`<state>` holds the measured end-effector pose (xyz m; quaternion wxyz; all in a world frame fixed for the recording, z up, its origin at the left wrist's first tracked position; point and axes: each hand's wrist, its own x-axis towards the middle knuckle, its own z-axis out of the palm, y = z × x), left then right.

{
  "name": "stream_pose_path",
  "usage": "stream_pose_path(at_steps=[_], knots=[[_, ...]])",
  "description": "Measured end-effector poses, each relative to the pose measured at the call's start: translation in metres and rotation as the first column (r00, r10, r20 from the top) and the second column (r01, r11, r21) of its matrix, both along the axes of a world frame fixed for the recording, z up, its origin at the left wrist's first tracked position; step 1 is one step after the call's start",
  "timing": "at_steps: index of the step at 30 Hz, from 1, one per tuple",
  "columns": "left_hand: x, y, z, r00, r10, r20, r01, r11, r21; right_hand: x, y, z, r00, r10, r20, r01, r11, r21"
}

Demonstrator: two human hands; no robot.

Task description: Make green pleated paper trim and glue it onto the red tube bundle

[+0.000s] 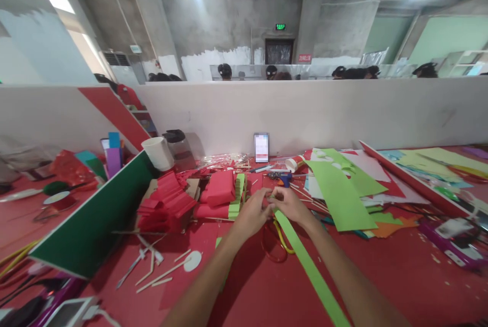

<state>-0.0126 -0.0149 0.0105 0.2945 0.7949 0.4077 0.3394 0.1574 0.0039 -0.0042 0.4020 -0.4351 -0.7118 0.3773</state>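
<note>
A long light-green paper strip (301, 253) runs from my fingertips toward the table's near edge, between my forearms. My left hand (253, 209) is closed in a pinch at the strip's far end. My right hand (290, 204) pinches the same end, its fingertips meeting those of the left. Whatever lies right between the fingertips is hidden. Under the strip rest scissors with yellow and red handles (284, 238), partly covered. Just left of my hands are folded red paper (219, 188) and a stack of green paper pieces (237, 196).
Red paper pieces (168, 202) are heaped at left beside a green divider board (95, 215). Wooden sticks (163, 276) and a white disc (192, 261) lie at front left. Behind stand a phone (261, 147) and a blue glue gun (285, 179). Green sheets (339, 189) spread at right.
</note>
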Motion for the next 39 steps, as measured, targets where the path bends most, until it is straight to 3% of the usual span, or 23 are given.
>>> stream_pose_path(at_steps=[5,8,11,13,25,32,35,38,39], knots=[[0.001,0.005,-0.010,0.999,-0.001,-0.034,0.001,1.000,-0.008,0.006,0.000,0.007,0.996,0.055,0.067,-0.055,0.998,0.003],[-0.001,0.006,-0.011,0.995,0.057,-0.081,-0.058,0.998,-0.002,0.016,0.003,0.008,0.967,-0.154,0.201,0.137,0.986,0.097],[-0.002,0.006,-0.011,0.992,0.064,-0.108,-0.066,0.998,-0.014,0.027,0.011,0.000,0.795,-0.471,0.381,0.386,0.879,0.281],[-0.003,0.006,-0.011,0.993,0.051,-0.109,-0.053,0.998,-0.018,0.032,0.016,-0.008,0.689,-0.562,0.458,0.450,0.827,0.338],[-0.002,0.006,-0.014,0.999,0.013,-0.050,-0.015,0.999,-0.039,0.036,0.024,-0.023,0.641,-0.572,0.512,0.438,0.820,0.368],[-0.004,0.009,-0.015,0.998,0.055,0.014,-0.054,0.996,-0.072,0.032,0.022,-0.020,0.653,-0.586,0.480,0.439,0.809,0.392],[-0.004,0.009,-0.014,0.998,0.051,0.040,-0.047,0.995,-0.088,0.023,0.011,-0.005,0.748,-0.557,0.361,0.417,0.818,0.397],[-0.004,0.008,-0.012,0.998,0.022,0.058,-0.017,0.996,-0.088,0.012,-0.001,0.011,0.948,-0.279,0.150,0.233,0.935,0.267],[-0.004,0.008,-0.011,0.998,0.017,0.060,-0.012,0.996,-0.087,0.008,-0.004,0.014,0.979,-0.182,0.088,0.159,0.963,0.219]])
